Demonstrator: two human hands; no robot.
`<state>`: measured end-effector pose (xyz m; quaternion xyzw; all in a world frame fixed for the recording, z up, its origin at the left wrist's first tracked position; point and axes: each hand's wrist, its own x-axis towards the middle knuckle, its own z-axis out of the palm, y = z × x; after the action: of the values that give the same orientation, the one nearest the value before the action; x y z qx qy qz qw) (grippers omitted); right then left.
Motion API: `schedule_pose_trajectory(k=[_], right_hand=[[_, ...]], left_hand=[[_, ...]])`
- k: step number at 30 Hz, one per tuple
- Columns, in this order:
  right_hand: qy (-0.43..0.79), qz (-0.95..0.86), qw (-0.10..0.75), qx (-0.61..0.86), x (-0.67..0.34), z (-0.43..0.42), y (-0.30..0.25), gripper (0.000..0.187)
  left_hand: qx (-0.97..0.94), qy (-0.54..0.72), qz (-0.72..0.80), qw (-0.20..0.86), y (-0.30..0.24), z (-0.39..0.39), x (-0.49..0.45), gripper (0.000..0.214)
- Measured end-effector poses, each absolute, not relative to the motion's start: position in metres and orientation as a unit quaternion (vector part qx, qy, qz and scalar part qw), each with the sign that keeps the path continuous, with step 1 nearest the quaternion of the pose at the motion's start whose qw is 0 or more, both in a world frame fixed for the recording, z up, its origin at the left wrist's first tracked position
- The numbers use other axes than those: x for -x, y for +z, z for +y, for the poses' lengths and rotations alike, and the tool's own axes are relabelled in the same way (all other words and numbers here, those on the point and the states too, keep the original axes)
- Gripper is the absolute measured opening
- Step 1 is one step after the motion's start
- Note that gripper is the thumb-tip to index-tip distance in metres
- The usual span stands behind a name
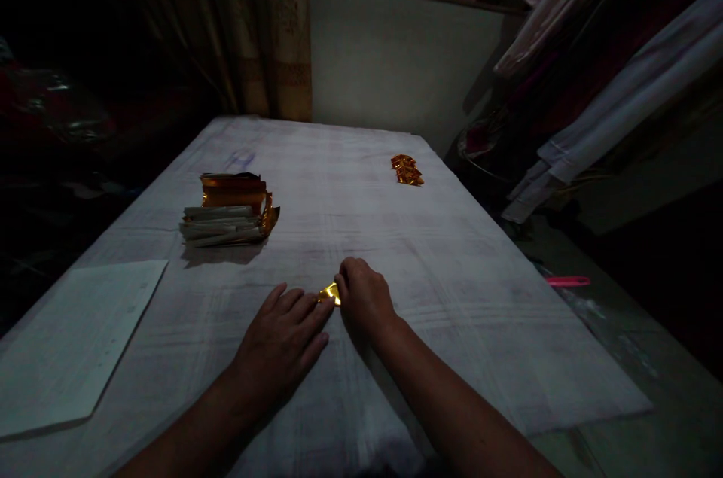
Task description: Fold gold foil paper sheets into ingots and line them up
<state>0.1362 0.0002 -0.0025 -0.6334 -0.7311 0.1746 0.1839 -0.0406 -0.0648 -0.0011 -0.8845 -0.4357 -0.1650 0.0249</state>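
Note:
A small piece of gold foil paper (329, 293) lies on the white table (440, 267) between my hands. My left hand (282, 342) rests flat on it with the fingers stretched out, covering most of the piece. My right hand (364, 299) is curled, its fingertips pinching the paper's right edge. A stack of gold and white paper sheets (229, 211) sits to the left, farther back. A small pile of folded gold pieces (407, 170) lies at the far right of the table.
A pale sheet of paper (73, 342) lies at the table's near left corner. A curtain (248, 26) hangs behind the table. Clothes (599, 64) hang at the right, and a pink object (568, 281) lies on the floor beyond the right edge.

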Motion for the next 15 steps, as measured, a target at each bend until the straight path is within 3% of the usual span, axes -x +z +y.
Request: schedule_pose_trajectory(k=[5, 15], right_hand=[[0.282, -0.697, 0.286, 0.593, -0.173, 0.005, -0.009, 0.013], [0.233, -0.829, 0.191, 0.471, -0.217, 0.010, 0.005, 0.006]], left_hand=[[0.882, -0.138, -0.449, 0.040, 0.000, -0.063, 0.028, 0.034], [0.886, -0.178, -0.423, 0.064, -0.022, -0.070, -0.001, 0.034]])
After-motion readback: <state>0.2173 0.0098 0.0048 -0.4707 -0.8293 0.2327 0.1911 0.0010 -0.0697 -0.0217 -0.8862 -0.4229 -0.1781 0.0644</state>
